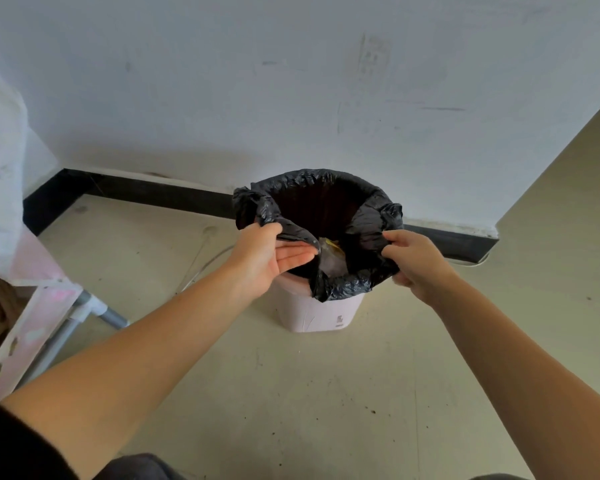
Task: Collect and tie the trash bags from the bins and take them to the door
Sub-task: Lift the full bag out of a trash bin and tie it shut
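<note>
I see the black bag lining the pale bin on the floor by the wall. My left hand pinches its near-left rim, fingers fairly straight; my right hand grips the bunched right rim.

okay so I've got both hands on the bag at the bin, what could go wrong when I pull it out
The left hand only pinches the black bag by its thin edge, fingers mostly straight, so that grip may slip or tear the plastic. The bag's far rim is folded over the light bin, so pulling may lift or tip it, spilling the trash.
</note>
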`<control>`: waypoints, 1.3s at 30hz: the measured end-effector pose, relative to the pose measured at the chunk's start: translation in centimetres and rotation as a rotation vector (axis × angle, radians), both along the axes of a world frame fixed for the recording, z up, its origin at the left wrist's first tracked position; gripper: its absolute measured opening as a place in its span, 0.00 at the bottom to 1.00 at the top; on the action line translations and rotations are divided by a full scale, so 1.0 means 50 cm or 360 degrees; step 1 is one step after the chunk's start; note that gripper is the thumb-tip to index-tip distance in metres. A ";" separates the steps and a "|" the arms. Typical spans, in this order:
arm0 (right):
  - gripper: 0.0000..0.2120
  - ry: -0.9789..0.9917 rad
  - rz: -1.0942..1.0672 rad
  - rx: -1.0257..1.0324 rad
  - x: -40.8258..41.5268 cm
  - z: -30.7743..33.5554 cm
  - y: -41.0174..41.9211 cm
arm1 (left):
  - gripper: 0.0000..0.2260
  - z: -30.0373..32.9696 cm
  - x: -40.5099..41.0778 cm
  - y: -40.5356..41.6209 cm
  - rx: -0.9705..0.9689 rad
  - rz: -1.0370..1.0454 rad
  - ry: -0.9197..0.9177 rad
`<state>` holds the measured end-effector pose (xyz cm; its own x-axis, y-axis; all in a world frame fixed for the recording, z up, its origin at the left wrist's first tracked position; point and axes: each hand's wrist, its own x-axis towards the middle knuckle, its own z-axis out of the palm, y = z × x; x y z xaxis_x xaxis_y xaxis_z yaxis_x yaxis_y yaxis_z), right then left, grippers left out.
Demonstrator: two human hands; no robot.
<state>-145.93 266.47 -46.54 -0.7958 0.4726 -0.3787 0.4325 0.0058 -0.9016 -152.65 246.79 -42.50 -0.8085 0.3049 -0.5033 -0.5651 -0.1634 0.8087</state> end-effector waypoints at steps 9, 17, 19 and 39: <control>0.10 -0.0148 0.0164 -0.0266 0.023 0.021 -0.002 | 0.14 -0.033 0.071 0.008 0.0049 -0.0426 -0.0381; 0.19 -0.0431 0.0554 0.0199 0.047 0.011 0.052 | 0.19 -0.055 0.048 -0.010 0.0649 -0.0280 -0.0498; 0.19 -0.0435 0.0498 0.0234 0.049 0.009 0.065 | 0.19 -0.062 0.042 -0.017 0.0753 -0.0125 -0.0522; 0.10 -0.0386 0.0229 -0.0815 0.128 -0.045 0.042 | 0.18 -0.074 0.120 -0.019 -0.0402 -0.0795 0.0045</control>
